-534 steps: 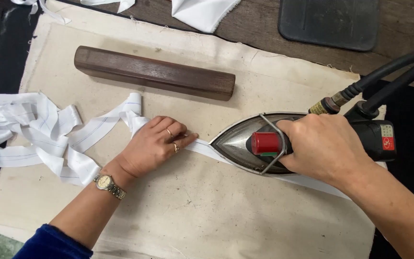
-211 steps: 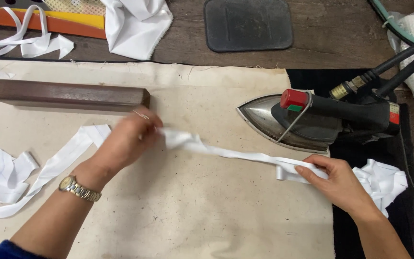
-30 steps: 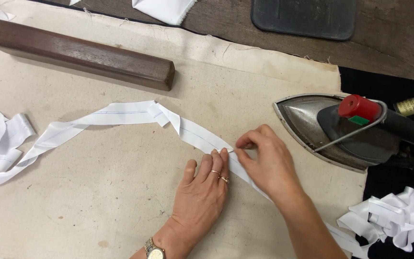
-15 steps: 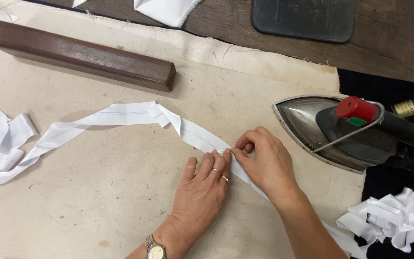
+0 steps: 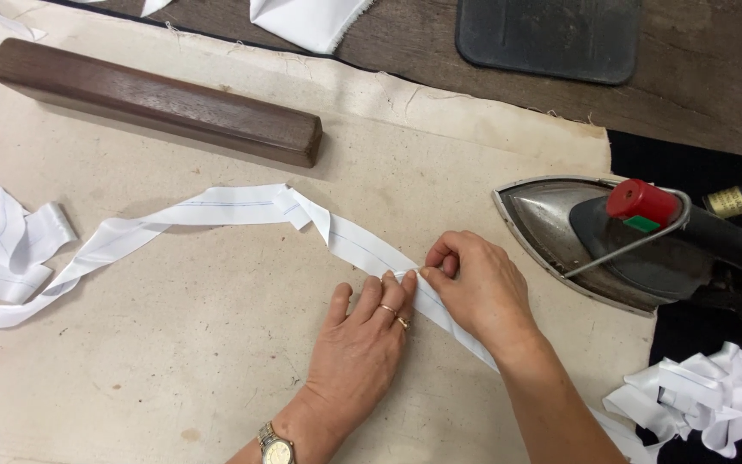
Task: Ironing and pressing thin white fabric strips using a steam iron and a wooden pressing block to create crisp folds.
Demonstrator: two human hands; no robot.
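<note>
Pressing cloth (image 5: 173, 369) at mid-frame: strip being folded.
Both hands had closed in since the iron (image 5: 611, 245) was parked right; left hand (image 5: 362, 339) lay flat on the strip (image 5: 234, 204), right hand (image 5: 478, 292) pinched its edge.

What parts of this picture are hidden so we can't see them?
Head view:
- The white strip runs under the right hand, so that stretch is hidden.
- The iron and its hose are cut off by the right edge.
- The dark pad is cut off by the top edge.
- The left hand's watch face is too small to read.
</note>
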